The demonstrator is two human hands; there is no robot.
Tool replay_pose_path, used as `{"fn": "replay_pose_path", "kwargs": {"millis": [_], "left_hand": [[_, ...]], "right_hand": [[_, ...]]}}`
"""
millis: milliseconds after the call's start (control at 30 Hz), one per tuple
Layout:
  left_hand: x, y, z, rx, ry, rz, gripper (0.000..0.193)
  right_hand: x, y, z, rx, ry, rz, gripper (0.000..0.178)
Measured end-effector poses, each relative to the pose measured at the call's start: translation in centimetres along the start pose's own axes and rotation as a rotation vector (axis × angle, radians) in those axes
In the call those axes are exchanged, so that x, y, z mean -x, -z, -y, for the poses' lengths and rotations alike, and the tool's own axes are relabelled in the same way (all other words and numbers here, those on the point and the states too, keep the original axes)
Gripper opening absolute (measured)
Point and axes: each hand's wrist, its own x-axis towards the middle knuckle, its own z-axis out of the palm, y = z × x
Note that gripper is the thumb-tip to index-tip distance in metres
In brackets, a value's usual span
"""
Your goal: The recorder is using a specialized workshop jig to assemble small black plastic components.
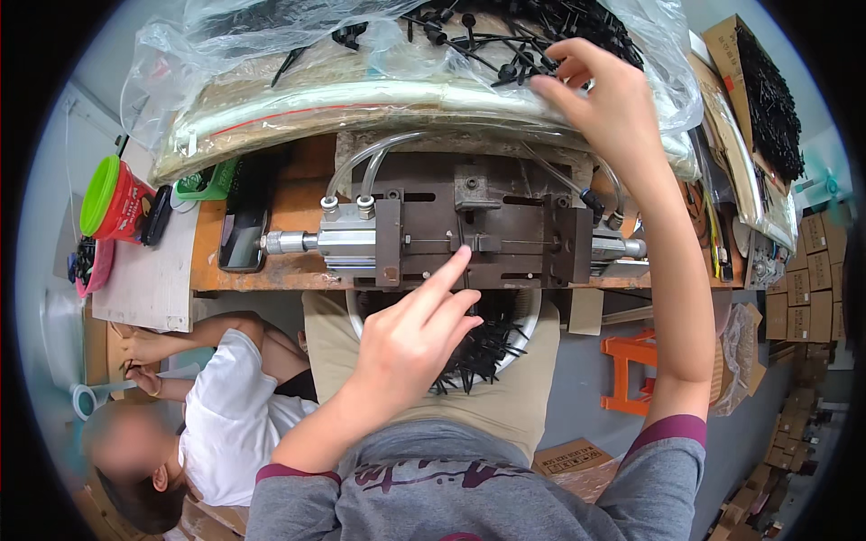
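Observation:
My left hand (408, 341) is over the front of a metal clamping fixture (424, 194), index finger stretched out and its tip at a small dark block (487, 243) in the middle. A thin black piece seems to stand beside that fingertip, too small to make out fully. The other fingers are apart. My right hand (613, 95) hangs over a pile of black plastic pieces with thin stems (514, 54) on a clear bag; thumb and fingers are curved and apart, with nothing visible between them. In my lap, below the fixture, more black pieces (483, 356) lie in a white round container (532, 338).
Air cylinders (347, 243) with clear hoses (370, 162) flank the fixture. A phone (245, 236) lies to its left, near a red and green tub (117, 198). Another person (239, 388) sits at lower left. An orange stool (622, 370) and stacked cartons (812, 279) stand right.

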Motion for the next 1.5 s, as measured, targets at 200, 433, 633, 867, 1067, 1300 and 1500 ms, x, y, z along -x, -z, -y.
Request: {"fn": "replay_pose_path", "kwargs": {"millis": [200,433,633,867,1067,1300,1500], "left_hand": [[0.4,-2.6,0.4,-0.219,-0.072,0.057,0.026],[-1.0,-2.4,1.0,-0.248,-0.057,0.069,0.024],[-2.9,0.2,0.0,-0.155,-0.053,0.162,0.025],[-14.0,5.5,5.6,-0.256,-0.354,-0.378,0.016],[-22.5,4.9,10.4,-0.424,-0.159,-0.042,0.027],[-22.0,5.5,9.0,-0.373,-0.107,0.017,0.014],[-16.9,7.4,4.5,0.15,0.12,-0.201,0.014]], "right_hand": [[0.1,-0.2,0.6,-0.099,0.065,-0.013,0.023],[2.3,2.2,2.6,-0.412,-0.153,0.214,0.023],[9.3,4.4,5.6,-0.486,-0.036,0.15,0.031],[17.1,1.8,9.4,-0.333,0.064,0.237,0.03],[18.1,-0.2,10.8,-0.116,0.094,0.319,0.027],[16.4,0.5,11.0,-0.045,0.099,0.403,0.026],[11.0,3.0,7.1,-0.325,0.083,0.163,0.024]]}}
